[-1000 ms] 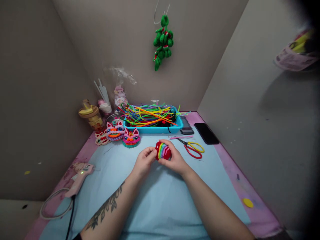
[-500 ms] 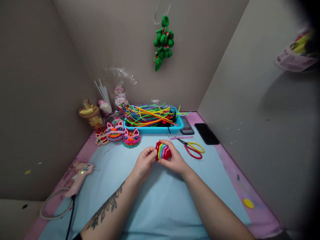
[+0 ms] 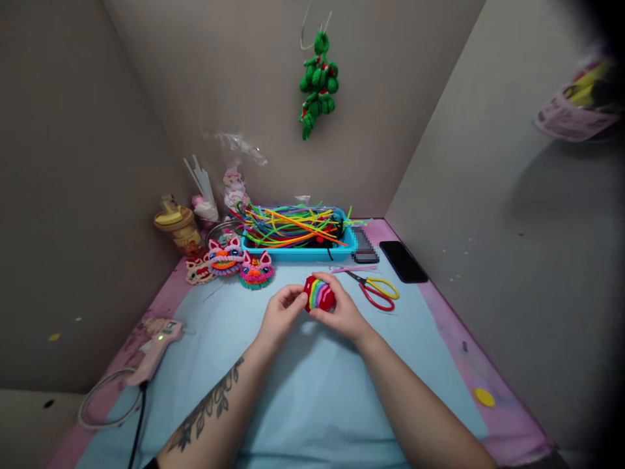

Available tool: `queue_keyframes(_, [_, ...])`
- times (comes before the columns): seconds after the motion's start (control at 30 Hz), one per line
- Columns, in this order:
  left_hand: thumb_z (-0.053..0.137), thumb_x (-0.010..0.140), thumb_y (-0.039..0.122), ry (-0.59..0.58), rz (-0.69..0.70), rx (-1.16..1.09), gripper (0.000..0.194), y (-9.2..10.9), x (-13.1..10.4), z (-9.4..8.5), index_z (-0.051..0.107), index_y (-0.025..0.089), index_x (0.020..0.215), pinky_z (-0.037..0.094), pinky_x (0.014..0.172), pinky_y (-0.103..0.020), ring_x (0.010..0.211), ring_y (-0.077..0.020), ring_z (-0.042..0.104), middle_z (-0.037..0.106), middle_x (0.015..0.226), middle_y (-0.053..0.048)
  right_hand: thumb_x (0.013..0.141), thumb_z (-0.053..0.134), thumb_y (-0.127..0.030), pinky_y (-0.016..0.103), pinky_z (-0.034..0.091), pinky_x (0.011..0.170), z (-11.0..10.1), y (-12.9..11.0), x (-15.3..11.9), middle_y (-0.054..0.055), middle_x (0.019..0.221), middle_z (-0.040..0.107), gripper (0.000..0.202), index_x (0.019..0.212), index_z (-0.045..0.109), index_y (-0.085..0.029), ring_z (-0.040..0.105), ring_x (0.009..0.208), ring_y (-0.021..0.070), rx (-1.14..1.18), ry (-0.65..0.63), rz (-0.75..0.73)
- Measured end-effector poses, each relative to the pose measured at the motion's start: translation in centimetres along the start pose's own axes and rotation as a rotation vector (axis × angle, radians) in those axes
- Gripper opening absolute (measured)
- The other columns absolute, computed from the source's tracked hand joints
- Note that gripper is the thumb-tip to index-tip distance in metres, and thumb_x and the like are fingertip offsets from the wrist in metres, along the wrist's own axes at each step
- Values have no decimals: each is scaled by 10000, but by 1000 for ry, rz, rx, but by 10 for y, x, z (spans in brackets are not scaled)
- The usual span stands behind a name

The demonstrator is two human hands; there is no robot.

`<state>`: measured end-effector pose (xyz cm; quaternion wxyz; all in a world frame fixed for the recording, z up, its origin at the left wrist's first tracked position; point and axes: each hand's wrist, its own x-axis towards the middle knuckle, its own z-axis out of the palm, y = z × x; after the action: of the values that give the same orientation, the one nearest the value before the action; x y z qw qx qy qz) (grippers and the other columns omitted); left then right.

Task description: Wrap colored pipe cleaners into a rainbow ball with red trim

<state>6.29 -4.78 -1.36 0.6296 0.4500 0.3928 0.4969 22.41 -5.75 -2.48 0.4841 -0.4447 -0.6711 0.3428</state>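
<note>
A small red piece with rainbow stripes (image 3: 319, 296) is held above the blue cloth (image 3: 312, 384) between both hands. My right hand (image 3: 340, 311) wraps round its right side, fingers over the top edge and thumb below. At its left edge, my left hand (image 3: 284, 311) pinches it with thumb and index finger. Scissors with one yellow and one red handle (image 3: 375, 290) lie open just right of my right hand. A pink strip (image 3: 359, 268) rests beyond the blades.
Behind the hands stands a blue tray (image 3: 297, 255) full of coloured pipe cleaners. Lion-head figures (image 3: 256, 270) sit to its left. A glue gun (image 3: 155, 352) with a cord lies at left, a black phone (image 3: 403, 262) at right.
My left hand has shifted very slightly, its fingers a little changed at the left edge of the striped piece. My right hand keeps its hold.
</note>
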Motion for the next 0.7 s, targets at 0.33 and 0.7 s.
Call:
queue_keyframes(0.33, [796, 628, 323, -95, -67, -43, 294, 2, 3, -4, 684, 140, 829, 432, 724, -260, 707, -140, 583, 678, 769, -36, 717, 713, -413, 396, 434, 970, -1, 1, -1, 93, 1306, 481, 661, 1283, 419, -242, 523, 1149, 266, 112, 38, 68])
queue_keyframes(0.7, [627, 780, 460, -208, 25, 214, 314, 15, 3, -11, 621, 146, 761, 385, 655, -244, 662, -130, 494, 589, 702, -16, 859, 526, -494, 440, 347, 1052, 0, 12, 0, 94, 1349, 396, 353, 1134, 518, -272, 381, 1294, 258, 46, 197, -112])
